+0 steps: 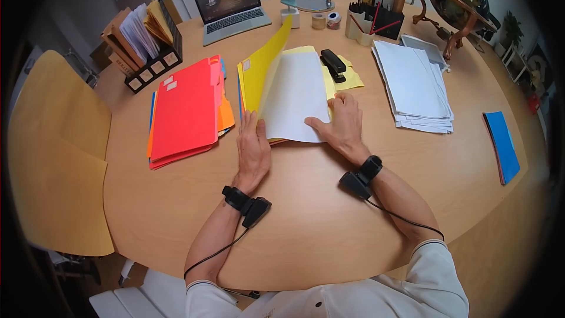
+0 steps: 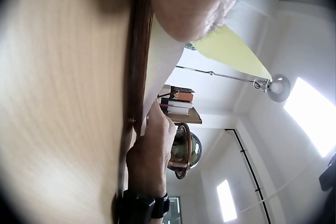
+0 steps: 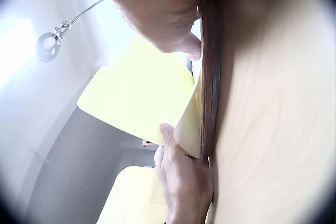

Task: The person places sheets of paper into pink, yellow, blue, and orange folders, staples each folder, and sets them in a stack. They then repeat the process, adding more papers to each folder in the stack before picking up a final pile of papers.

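A yellow folder (image 1: 272,54) lies in front of me with its cover raised at the left. Inside it is a white sheet of paper (image 1: 297,97), its left part curving up toward the cover. My left hand (image 1: 254,152) stands at the folder's lower left edge, fingers extended, thumb beside the sheet. In the right wrist view, that left thumb (image 3: 167,132) overlaps the yellow cover. My right hand (image 1: 344,123) rests at the sheet's right edge, thumb spread over the paper. Under the folder, a dark brown wooden edge (image 3: 211,77) shows in the right wrist view.
Red folders (image 1: 187,112) are stacked at left; loose white papers (image 1: 412,82) lie at right. Just beyond my right hand, a black stapler (image 1: 333,65) sits on yellow paper (image 1: 351,78). A laptop (image 1: 232,9), pen holder (image 1: 360,26) and globe (image 1: 456,0) stand farther back.
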{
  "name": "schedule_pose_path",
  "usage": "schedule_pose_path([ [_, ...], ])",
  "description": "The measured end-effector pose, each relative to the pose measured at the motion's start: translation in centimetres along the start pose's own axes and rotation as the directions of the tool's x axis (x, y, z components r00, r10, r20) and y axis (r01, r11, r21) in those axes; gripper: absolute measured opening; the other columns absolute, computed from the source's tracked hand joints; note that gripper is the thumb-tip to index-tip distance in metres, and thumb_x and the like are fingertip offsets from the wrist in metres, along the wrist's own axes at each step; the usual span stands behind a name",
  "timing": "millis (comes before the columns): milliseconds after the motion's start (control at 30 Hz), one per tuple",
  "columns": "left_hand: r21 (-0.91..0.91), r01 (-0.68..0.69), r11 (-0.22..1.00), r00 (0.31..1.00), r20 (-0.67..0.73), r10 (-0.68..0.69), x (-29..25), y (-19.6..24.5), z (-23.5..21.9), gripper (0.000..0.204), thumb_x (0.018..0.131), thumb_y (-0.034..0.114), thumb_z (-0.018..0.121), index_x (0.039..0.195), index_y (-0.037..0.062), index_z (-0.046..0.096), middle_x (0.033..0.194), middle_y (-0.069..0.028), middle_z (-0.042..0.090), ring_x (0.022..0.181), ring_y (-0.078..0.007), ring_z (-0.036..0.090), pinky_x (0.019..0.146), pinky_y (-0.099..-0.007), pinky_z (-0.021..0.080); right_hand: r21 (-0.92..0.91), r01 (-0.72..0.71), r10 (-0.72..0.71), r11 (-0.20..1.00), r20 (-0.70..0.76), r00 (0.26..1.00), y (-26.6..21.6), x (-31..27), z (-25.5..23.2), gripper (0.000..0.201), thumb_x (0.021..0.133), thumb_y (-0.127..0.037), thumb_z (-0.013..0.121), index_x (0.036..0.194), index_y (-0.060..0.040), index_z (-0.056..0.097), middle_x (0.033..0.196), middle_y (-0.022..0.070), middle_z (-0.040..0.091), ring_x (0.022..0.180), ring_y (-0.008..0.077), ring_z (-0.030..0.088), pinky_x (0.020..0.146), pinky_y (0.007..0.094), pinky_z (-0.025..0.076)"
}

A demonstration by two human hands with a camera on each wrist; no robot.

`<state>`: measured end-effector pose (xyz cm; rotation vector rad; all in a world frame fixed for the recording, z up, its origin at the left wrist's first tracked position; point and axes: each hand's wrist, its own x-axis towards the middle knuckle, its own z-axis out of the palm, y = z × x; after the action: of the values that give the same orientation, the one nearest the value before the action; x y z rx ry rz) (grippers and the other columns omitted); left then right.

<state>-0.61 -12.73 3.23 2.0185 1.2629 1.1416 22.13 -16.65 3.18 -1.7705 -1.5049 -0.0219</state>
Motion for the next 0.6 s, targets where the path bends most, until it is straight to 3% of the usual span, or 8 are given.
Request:
schedule_pose_path([
  [133,0.021,-0.022,1.000,1.000,-0.007,0.022,0.0,0.0,0.1,0.058,0.111,0.032,0.037,0.137,-0.0189,0.047,0.145,-0.0412,0.043,0.142,-0.0527,0.036,0.120,-0.0497,0.028,-0.020,0.005,-0.005,1.000,0.012,1.000,-0.5,-0.2,-0.1,0.058,0.070,-0.041,0.087,0.097,0.0079,0.069,0.122,0.0244,0.057,0.119,0.0393,0.048,0.099,0.0468,0.039],
  [400,0.038,-0.006,0.999,1.000,-0.015,0.007,-0.1,0.3,0.0,0.052,0.111,0.026,0.039,0.138,-0.0180,0.046,0.146,-0.0406,0.043,0.142,-0.0521,0.036,0.121,-0.0493,0.027,0.019,0.098,-0.097,0.995,-0.032,0.995,0.1,-0.3,0.2,0.031,0.077,-0.020,0.082,0.090,0.0055,0.069,0.116,0.0217,0.059,0.114,0.0383,0.049,0.096,0.0477,0.038],
  [467,0.004,0.058,0.998,0.998,-0.008,-0.058,-0.2,0.6,-0.2,0.046,0.110,0.020,0.039,0.139,-0.0147,0.047,0.143,-0.0374,0.048,0.138,-0.0489,0.044,0.117,-0.0472,0.035,0.005,0.119,-0.118,0.993,-0.104,0.987,0.8,0.3,-0.2,0.028,0.079,-0.018,0.079,0.091,0.0038,0.068,0.112,0.0200,0.060,0.110,0.0376,0.051,0.094,0.0475,0.038],
  [533,-0.043,0.036,0.998,0.999,-0.032,-0.037,-0.1,1.1,-0.4,0.043,0.110,0.018,0.039,0.139,-0.0129,0.048,0.141,-0.0351,0.052,0.135,-0.0468,0.048,0.113,-0.0460,0.038,-0.011,0.141,-0.141,0.990,-0.174,0.975,1.8,1.1,-0.7,0.024,0.081,-0.016,0.076,0.092,0.0020,0.066,0.108,0.0184,0.061,0.107,0.0369,0.052,0.091,0.0474,0.039],
  [600,-0.089,0.013,0.996,0.998,-0.057,-0.018,-0.1,1.1,-0.5,0.041,0.110,0.016,0.040,0.139,-0.0112,0.049,0.138,-0.0327,0.055,0.131,-0.0446,0.053,0.109,-0.0447,0.042,-0.106,0.054,-0.078,0.993,-0.233,0.969,2.8,1.9,-1.4,0.019,0.084,-0.013,0.071,0.097,-0.0012,0.065,0.095,0.0150,0.062,0.099,0.0349,0.055,0.088,0.0462,0.040],
])
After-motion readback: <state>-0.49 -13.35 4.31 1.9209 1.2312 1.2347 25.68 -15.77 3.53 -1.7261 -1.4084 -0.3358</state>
